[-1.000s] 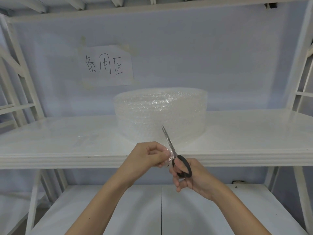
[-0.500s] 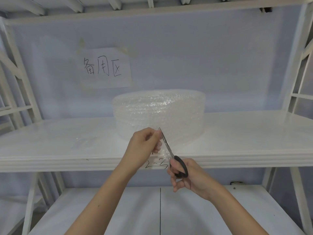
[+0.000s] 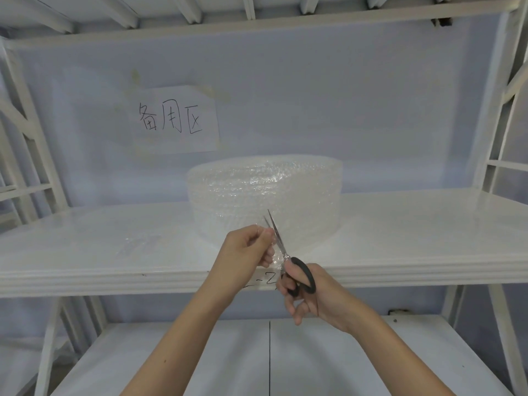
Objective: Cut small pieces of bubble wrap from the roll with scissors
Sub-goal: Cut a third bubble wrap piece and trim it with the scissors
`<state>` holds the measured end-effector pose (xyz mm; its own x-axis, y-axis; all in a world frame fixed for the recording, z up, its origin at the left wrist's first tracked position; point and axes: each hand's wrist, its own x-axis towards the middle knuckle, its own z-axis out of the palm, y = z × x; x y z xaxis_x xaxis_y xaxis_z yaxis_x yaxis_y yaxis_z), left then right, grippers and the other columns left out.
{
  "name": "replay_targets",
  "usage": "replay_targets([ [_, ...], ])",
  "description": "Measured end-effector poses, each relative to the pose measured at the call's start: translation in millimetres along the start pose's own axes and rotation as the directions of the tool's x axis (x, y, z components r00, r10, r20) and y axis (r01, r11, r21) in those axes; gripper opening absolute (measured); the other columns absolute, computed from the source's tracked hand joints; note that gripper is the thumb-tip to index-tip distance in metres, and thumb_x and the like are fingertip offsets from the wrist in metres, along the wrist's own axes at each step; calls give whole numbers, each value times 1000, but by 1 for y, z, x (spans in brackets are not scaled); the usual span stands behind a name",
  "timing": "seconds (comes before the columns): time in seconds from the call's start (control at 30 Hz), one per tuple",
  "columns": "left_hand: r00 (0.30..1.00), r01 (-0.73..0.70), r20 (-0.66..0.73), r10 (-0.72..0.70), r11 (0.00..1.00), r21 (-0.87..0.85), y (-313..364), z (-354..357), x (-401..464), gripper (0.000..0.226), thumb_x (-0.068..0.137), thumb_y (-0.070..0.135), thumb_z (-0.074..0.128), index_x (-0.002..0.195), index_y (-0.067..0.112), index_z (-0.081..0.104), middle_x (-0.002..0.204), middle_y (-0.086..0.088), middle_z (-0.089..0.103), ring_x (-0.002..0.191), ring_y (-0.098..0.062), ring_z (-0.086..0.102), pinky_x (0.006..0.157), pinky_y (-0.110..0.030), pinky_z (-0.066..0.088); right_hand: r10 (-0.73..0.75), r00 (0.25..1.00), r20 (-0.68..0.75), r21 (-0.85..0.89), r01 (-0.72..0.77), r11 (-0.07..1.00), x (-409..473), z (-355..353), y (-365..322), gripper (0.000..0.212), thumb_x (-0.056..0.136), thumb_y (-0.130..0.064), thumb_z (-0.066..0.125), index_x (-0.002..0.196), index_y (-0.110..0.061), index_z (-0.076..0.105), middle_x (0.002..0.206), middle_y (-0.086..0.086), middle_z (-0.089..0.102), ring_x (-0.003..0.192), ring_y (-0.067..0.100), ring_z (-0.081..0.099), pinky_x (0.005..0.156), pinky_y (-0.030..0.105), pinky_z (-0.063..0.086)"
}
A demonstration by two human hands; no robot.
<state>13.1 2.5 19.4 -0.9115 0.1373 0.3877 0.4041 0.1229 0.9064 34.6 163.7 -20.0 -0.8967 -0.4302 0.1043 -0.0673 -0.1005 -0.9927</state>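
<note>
My left hand (image 3: 247,254) pinches the clear bubble wrap strip (image 3: 276,254); my right hand (image 3: 310,295) grips black-handled steel scissors (image 3: 288,260), blades slightly apart, probably across it. Translucent bubble wrap roll (image 3: 264,200) sits behind on white shelf (image 3: 400,232).

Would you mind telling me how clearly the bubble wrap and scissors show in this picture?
Head view: wide-angle bending curves the shelf edge and leans the side posts; the clear bubble wrap roll nearly blends into the pale wall, marked mostly by glints; the scissors are sharp, their blades slightly parted.
</note>
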Motion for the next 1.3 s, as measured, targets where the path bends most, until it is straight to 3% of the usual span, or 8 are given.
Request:
replay_targets([
  [0.3,1000,-14,20,14,1000,13,2,-2,-3,30,99,22,55,77,6,66,56,4,56,53,-10,52,57,-19,49,-26,1000,-15,-67,25,997,2,-2,-5,35,83,-40,63,67,-9,59,65,-1,54,44,14,48,33,21,44],
  [0.5,995,-29,95,26,999,31,6,-1,-5,31,99,24,55,73,11,64,58,3,54,52,-9,50,56,-19,46,-53,998,-15,-74,52,996,6,-1,-17,46,82,-48,61,74,-5,51,59,-5,53,46,16,49,33,22,43],
  [0.67,992,-39,123,33,998,46,10,-4,-4,33,99,25,56,67,17,63,58,5,52,54,-9,49,57,-20,46,-67,998,2,-124,67,990,6,-4,-24,41,78,-48,64,60,-13,53,49,-6,53,41,11,47,34,21,44],
  [0.73,987,-44,156,34,997,64,11,-4,-7,33,99,24,55,68,17,65,59,5,55,55,-9,50,58,-21,45,-69,998,13,-101,70,992,6,-5,-27,47,78,-52,68,62,-10,57,55,-3,54,44,13,47,33,21,44],
  [0.83,974,-48,221,38,998,40,13,0,-12,30,101,20,53,82,7,73,62,9,63,56,-7,55,57,-19,44,-76,997,12,-116,77,990,10,-3,-34,61,83,-56,65,86,5,62,71,8,54,48,16,48,34,22,44],
  [1.03,984,-21,177,8,997,71,11,-1,-11,29,100,18,54,86,-2,71,56,14,61,52,-7,49,54,-19,44,-90,996,-16,-145,87,986,18,-3,-37,70,81,-55,67,86,14,60,80,21,50,45,14,48,36,21,44],
  [1.17,981,-14,194,1,998,66,11,-2,-15,31,100,16,52,73,13,66,53,14,59,50,-5,48,54,-18,44,-78,997,-8,-141,76,987,17,0,-45,42,81,-53,61,56,-20,67,66,2,52,47,15,50,35,22,43],
  [1.3,974,-38,225,13,993,110,7,0,-19,27,97,15,57,76,5,70,53,6,56,51,-10,48,55,-19,43,-142,984,-106,-224,115,968,24,1,-48,40,81,-50,67,61,-16,64,62,4,57,53,17,51,42,24,44],
])
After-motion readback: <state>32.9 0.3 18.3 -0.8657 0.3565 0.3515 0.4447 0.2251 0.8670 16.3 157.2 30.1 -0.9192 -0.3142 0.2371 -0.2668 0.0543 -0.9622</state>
